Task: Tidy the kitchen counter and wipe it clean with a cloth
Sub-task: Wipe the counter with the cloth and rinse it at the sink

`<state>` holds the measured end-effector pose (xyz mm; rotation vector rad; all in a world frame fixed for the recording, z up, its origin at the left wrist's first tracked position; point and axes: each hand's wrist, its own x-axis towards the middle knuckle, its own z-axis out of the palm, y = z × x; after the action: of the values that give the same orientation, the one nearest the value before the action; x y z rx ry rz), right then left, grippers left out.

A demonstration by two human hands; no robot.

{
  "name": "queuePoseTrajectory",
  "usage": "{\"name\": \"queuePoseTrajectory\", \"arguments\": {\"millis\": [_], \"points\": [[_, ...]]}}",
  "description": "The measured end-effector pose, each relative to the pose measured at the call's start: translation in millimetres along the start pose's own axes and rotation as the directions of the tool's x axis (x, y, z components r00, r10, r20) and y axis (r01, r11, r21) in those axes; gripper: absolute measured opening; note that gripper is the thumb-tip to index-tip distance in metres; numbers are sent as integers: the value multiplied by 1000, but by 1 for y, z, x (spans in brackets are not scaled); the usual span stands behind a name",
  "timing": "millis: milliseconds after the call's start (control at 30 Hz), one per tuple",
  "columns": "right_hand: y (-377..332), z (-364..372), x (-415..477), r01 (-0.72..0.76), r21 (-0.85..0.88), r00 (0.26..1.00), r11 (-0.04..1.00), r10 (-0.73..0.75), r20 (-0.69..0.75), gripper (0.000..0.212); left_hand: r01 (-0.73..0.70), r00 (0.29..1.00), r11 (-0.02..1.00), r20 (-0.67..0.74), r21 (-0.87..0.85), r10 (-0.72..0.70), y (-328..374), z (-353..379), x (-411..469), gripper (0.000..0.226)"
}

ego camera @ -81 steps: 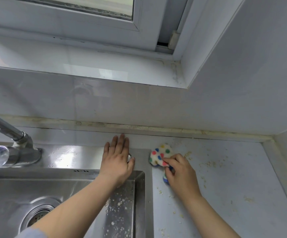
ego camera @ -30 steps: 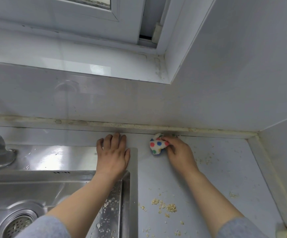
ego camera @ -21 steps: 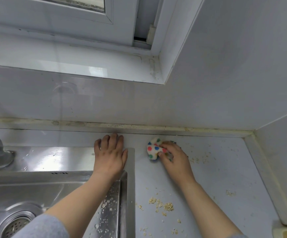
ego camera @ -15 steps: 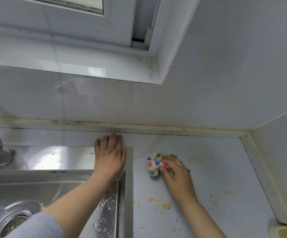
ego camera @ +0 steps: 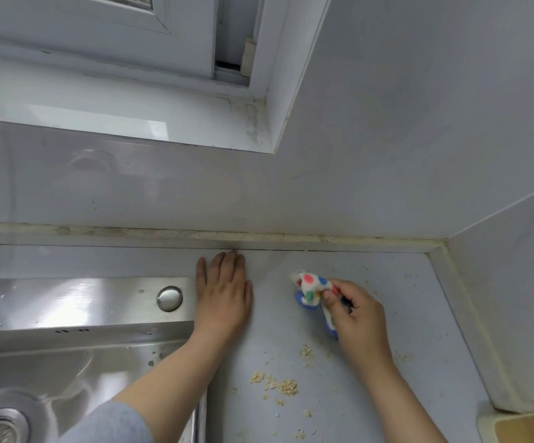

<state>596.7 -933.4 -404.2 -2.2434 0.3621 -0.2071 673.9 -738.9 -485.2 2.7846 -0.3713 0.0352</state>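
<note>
right grip (ego camera: 355, 318) grasping bunched white cloth with coloured polka dots (ego camera: 311, 287), pressed on pale grey tabletop (ego camera: 419, 330) near its back edge | left grip (ego camera: 224, 298) released, flat, fingers straight, touching stainless-steel sink (ego camera: 83, 298) at its back right corner | beige crumbs (ego camera: 278, 385) scattered nearer the front edge, between the forearms

Cloth (ego camera: 311, 287): white, dotted with red, blue, green and orange spots; a solid blue patch shows at its lower edge.
Surface (ego camera: 387, 362): plain pale blue-grey.
Crumbs (ego camera: 278, 383): tan and beige flecks.
Sink (ego camera: 67, 302): shiny silver steel, streaked with white glare.
Wall (ego camera: 387, 139): glossy pale grey-white, plain.
Sealant strip (ego camera: 163, 233): yellowed cream, speckled with dark spots.
Window frame (ego camera: 163, 43): white, with yellowish stains at the sill corner.
Sleeve (ego camera: 109, 423): plain grey-blue.
</note>
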Motion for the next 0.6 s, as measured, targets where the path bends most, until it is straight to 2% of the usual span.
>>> {"name": "queuePoseTrajectory", "arguments": {"millis": [200,333,433,600], "points": [[4,1,55,189,-217,982,958,-188,26,20,10,997,1000,-70,-22,-12,0,1,-1,49],[20,21,78,218,-315,976,924,-205,75,18,20,998,1000,-61,-21,-21,0,1,-1,48],[26,38,76,188,-251,979,949,-161,124,18,28,998,999,-62,-22,-29,0,2,0,48],[31,47,38,134,-55,986,989,-128,110,25,36,997,999,-74,-11,-37,0,4,0,48]]}}
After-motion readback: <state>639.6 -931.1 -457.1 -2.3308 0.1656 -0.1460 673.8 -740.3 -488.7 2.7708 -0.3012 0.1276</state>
